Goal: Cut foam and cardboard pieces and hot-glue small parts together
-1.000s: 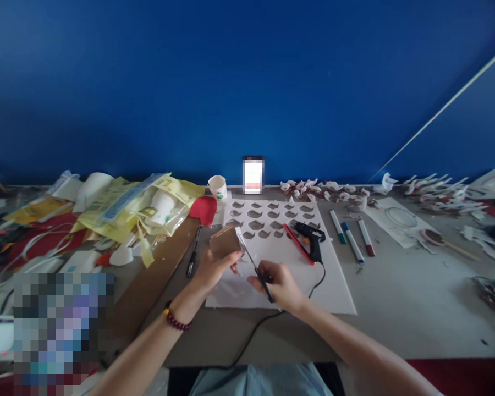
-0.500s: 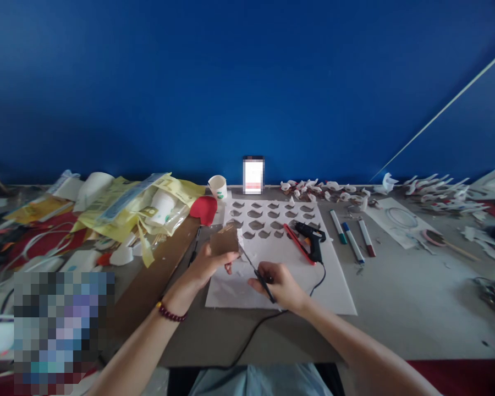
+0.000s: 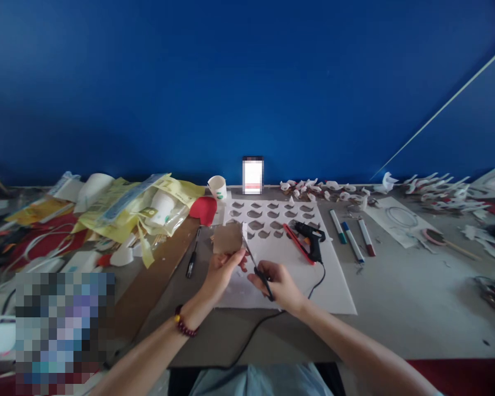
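My left hand [image 3: 226, 267] pinches the lower edge of a brown cardboard piece [image 3: 227, 238], which has a white strip along its right edge. My right hand [image 3: 277, 281] is closed round the black handles of a pair of scissors [image 3: 264, 281]. The blades point up and left, against the white right edge of the cardboard. Both hands are over a large white sheet [image 3: 309, 286] with rows of leaf-shaped cutouts. A black and red glue gun [image 3: 313, 242] lies on the sheet, right of the scissors.
Three markers [image 3: 352, 242] lie right of the sheet, and a black pen [image 3: 193, 256] lies left. A paper cup [image 3: 218, 187] and a lit phone [image 3: 253, 176] stand behind. Yellow packaging [image 3: 115, 201] and clutter fill the left; small white and red pieces [image 3: 313, 188] line the back right.
My left hand and the cardboard have moved right, and the cardboard now faces the camera more squarely. The black pen shows more fully. My right hand and the scissors are almost where they were.
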The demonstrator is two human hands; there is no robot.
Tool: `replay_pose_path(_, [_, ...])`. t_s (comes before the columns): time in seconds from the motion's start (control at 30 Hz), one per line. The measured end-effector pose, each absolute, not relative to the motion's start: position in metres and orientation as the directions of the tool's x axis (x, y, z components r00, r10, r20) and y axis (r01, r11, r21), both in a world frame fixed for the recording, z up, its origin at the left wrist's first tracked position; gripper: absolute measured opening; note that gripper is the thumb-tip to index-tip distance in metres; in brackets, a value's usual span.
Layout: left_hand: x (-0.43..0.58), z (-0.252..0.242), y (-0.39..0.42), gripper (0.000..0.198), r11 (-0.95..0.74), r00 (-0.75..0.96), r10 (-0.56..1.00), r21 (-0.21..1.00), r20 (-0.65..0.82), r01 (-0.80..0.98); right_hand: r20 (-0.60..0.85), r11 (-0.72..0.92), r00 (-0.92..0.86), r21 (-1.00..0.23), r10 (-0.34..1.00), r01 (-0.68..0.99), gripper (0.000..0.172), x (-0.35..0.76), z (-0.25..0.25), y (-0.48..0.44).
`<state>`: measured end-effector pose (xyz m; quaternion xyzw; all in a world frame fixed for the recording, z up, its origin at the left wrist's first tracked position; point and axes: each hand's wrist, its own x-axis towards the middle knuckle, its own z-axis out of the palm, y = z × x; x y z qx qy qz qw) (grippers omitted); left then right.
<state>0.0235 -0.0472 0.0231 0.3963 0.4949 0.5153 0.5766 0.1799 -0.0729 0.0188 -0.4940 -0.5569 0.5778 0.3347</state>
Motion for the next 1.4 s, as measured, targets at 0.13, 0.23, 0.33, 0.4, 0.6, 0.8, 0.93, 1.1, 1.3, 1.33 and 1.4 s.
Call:
replay_pose_path(0.13, [0.019, 0.025, -0.046, 0.027, 0.153, 0.010, 0.988, 0.960, -0.155, -0.232, -0.169, -0.110, -0.294, -0.972, 0.941, 0.207, 0.039, 0.181, 0.017, -0.073])
replay_pose_path(0.23, [0.014, 0.026, -0.045, 0.026, 0.144, 0.066, 0.989, 0.966, -0.133, -0.217, -0.147, -0.074, -0.303, -0.968, 0.941, 0.239, 0.040, 0.183, 0.018, -0.072])
replay_pose_path(0.33, [0.011, 0.028, -0.044, 0.025, 0.135, 0.109, 0.988, 0.967, -0.113, -0.215, -0.145, -0.064, -0.311, -0.964, 0.939, 0.257, 0.041, 0.184, 0.019, -0.071])
replay_pose_path(0.4, [0.009, 0.030, -0.043, 0.024, 0.147, 0.123, 0.985, 0.965, -0.122, -0.216, -0.142, -0.057, -0.315, -0.963, 0.939, 0.265, 0.041, 0.184, 0.019, -0.071])
replay_pose_path(0.6, [0.003, 0.040, -0.041, 0.023, 0.185, 0.162, 0.974, 0.965, -0.156, -0.184, -0.152, -0.049, -0.318, -0.949, 0.936, 0.310, 0.040, 0.184, 0.021, -0.070])
replay_pose_path(0.8, [-0.002, 0.048, -0.037, 0.024, 0.192, 0.233, 0.959, 0.975, -0.161, -0.114, -0.143, -0.022, -0.348, -0.944, 0.926, 0.330, 0.040, 0.187, 0.025, -0.071])
replay_pose_path(0.93, [-0.005, 0.053, -0.034, 0.024, 0.184, 0.251, 0.956, 0.978, -0.155, -0.095, -0.132, -0.002, -0.368, -0.943, 0.920, 0.332, 0.041, 0.188, 0.026, -0.071])
replay_pose_path(1.1, [-0.005, 0.053, -0.035, 0.026, 0.189, 0.292, 0.944, 0.977, -0.153, -0.099, -0.134, -0.014, -0.365, -0.950, 0.921, 0.312, 0.042, 0.187, 0.027, -0.069])
replay_pose_path(1.3, [0.012, 0.037, -0.043, 0.030, 0.178, 0.190, 0.974, 0.941, -0.126, -0.287, -0.196, -0.127, -0.345, -0.969, 0.918, 0.212, 0.040, 0.184, 0.023, -0.071])
replay_pose_path(1.33, [0.014, 0.033, -0.044, 0.030, 0.167, 0.180, 0.976, 0.946, -0.119, -0.279, -0.198, -0.134, -0.338, -0.970, 0.920, 0.203, 0.041, 0.183, 0.023, -0.071])
replay_pose_path(1.4, [0.018, 0.028, -0.046, 0.029, 0.127, 0.139, 0.986, 0.955, -0.093, -0.266, -0.198, -0.142, -0.328, -0.972, 0.924, 0.186, 0.041, 0.182, 0.021, -0.072])
